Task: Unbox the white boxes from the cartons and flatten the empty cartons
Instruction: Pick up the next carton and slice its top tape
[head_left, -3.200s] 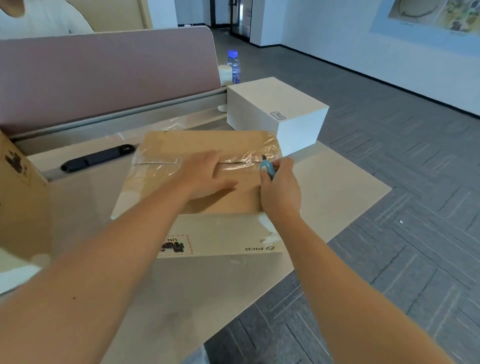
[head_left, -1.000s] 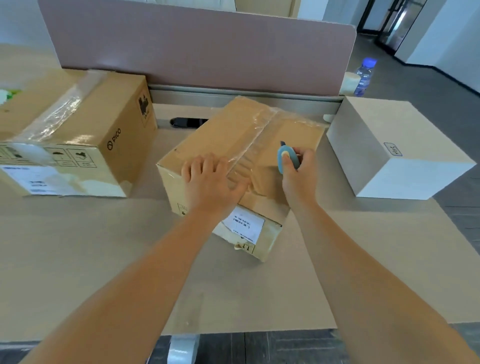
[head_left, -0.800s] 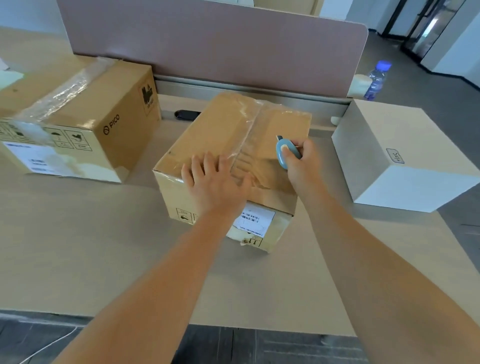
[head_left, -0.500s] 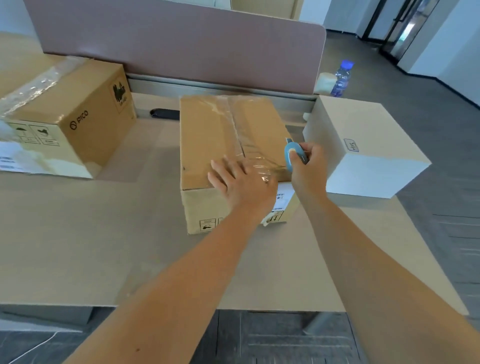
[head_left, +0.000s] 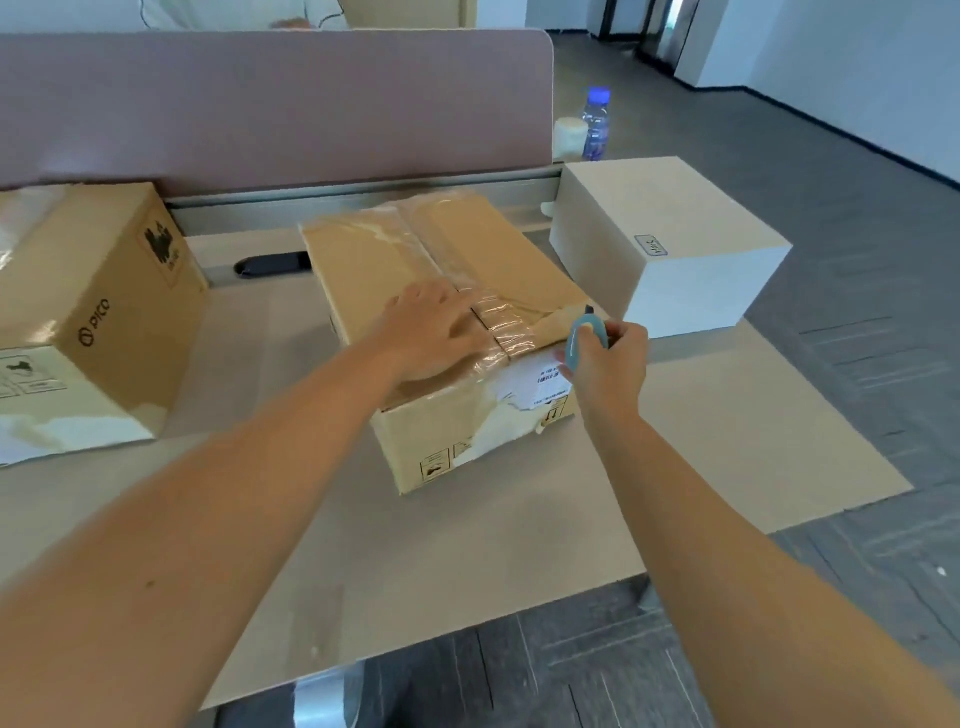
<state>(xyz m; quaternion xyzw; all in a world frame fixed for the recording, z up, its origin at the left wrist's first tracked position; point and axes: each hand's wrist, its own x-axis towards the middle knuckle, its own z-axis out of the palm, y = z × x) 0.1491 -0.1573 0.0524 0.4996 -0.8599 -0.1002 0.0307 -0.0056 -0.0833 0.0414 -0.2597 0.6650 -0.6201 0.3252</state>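
On the counter (head_left: 467, 545), the taped carton (head_left: 415, 260) sits just left of the white box (head_left: 675, 223). Your left hand (head_left: 431, 332) lies flat on its lid; your right hand (head_left: 610, 358) grips the blue cutter (head_left: 584, 338) at its near corner. If the blade skids off the tape, it could nick those flat fingers.

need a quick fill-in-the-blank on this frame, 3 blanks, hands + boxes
1. The left hand presses flat on the taped brown cardboard carton in the ____ of the desk.
2. The right hand grips a small ____ box cutter.
3. The plain white box stands to the carton's ____.

Missing: middle; blue; right
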